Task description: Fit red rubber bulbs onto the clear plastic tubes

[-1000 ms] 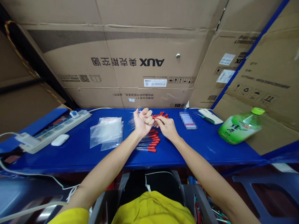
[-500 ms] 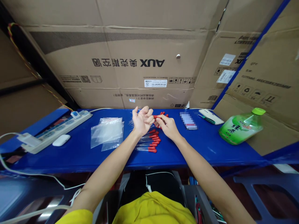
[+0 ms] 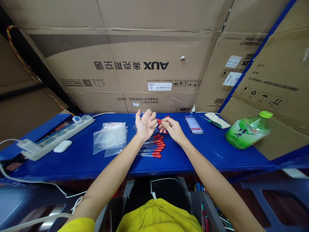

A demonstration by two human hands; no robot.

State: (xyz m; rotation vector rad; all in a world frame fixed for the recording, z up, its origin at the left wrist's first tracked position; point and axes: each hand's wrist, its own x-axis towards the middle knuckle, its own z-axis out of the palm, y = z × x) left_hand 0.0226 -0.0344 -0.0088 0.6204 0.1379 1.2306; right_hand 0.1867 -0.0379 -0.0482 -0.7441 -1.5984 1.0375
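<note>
The curled fingers of the left hand [image 3: 144,123] hide most of what it grips; thin clear stems poking out beside it suggest a bundle of clear tubes [image 3: 136,127], though the view is too small to be sure. That hand is raised palm-up, fist closed. The right hand [image 3: 173,129] sits palm-down just beside it, thumb and forefinger pinched on a red-capped tube [image 3: 159,121] whose far end disappears into the left fist. More red-capped tubes [image 3: 154,148] lie in a row on the blue table [image 3: 205,151] under both wrists.
</note>
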